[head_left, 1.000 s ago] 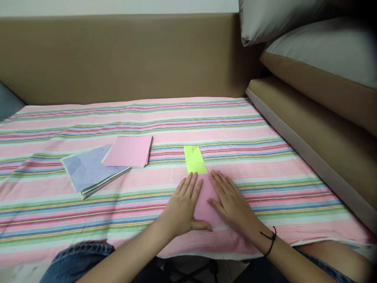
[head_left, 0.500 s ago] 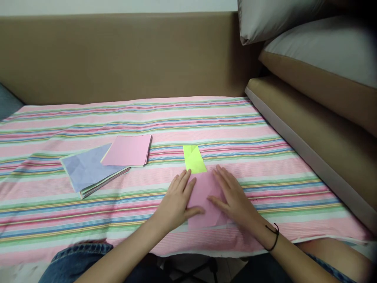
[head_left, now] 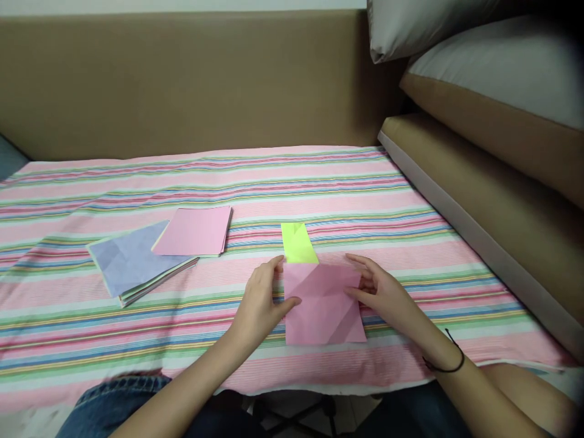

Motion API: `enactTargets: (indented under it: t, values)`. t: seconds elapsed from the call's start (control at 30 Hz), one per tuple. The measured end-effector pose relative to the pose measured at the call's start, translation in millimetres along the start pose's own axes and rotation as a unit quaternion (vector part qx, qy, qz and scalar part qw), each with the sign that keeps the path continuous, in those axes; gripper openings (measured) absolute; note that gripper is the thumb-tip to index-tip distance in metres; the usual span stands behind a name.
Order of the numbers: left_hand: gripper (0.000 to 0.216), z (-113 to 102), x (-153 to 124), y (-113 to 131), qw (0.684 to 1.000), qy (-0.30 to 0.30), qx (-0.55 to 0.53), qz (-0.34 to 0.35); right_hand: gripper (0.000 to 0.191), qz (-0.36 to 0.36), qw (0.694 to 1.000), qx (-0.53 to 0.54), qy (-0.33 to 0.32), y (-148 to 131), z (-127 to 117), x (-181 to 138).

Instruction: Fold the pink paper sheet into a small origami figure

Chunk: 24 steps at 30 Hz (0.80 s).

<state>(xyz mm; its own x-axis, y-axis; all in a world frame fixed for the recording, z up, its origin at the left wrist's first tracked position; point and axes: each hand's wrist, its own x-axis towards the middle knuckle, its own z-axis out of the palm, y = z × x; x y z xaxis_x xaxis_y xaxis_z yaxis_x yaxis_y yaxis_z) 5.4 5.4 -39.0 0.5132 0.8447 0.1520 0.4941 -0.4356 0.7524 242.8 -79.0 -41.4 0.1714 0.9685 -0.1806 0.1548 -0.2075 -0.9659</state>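
Observation:
A creased pink paper square (head_left: pixel 323 302) lies on the striped cloth (head_left: pixel 319 188) near its front edge. My left hand (head_left: pixel 259 300) pinches the sheet's left edge between thumb and fingers. My right hand (head_left: pixel 382 291) grips its right edge the same way; a black band circles that wrist. A folded yellow-green paper (head_left: pixel 297 242) rests just beyond the pink sheet, touching its far edge.
A stack of coloured papers with a lavender sheet on top (head_left: pixel 130 263) lies at the left, and a smaller pink stack (head_left: pixel 194 230) overlaps it. A brown padded backrest (head_left: pixel 191 79) runs behind; brown cushions (head_left: pixel 483 182) and grey pillows (head_left: pixel 497 67) rise on the right.
Both hands lay flat, pressing the narrow folded pink paper. They have since moved apart to its sides, and the paper has opened into a wider creased square.

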Motion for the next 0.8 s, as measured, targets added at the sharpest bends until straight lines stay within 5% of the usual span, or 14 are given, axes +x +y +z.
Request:
enactTargets:
  t: [0.13, 0.23, 0.3, 0.47, 0.8]
  values:
    - [0.074, 1.3, 1.4, 0.1, 0.983, 0.001, -0.165, -0.077, 0.053, 0.011, 1.000, 0.005, 0.014, -5.0, -2.8, 0.3]
    - [0.046, -1.2, 4.2, 3.1, 0.945, -0.050, -0.288, -0.148, 0.040, 0.014, 1.000, 0.027, -0.009, -6.0, -3.2, 1.9]
    - [0.028, -4.1, 5.7, 6.1, 0.930, -0.077, -0.317, -0.171, 0.034, 0.015, 0.996, 0.074, -0.047, -5.9, -2.4, 2.2]
    - [0.026, -10.7, 8.0, 11.8, 0.907, -0.085, -0.368, -0.185, 0.038, 0.063, 0.982, 0.139, -0.110, -7.8, -1.1, -1.5]
    - [0.012, -14.5, 8.6, 13.7, 0.851, -0.094, -0.459, -0.237, 0.013, 0.072, 0.981, 0.182, -0.011, -19.6, -0.9, -8.4]
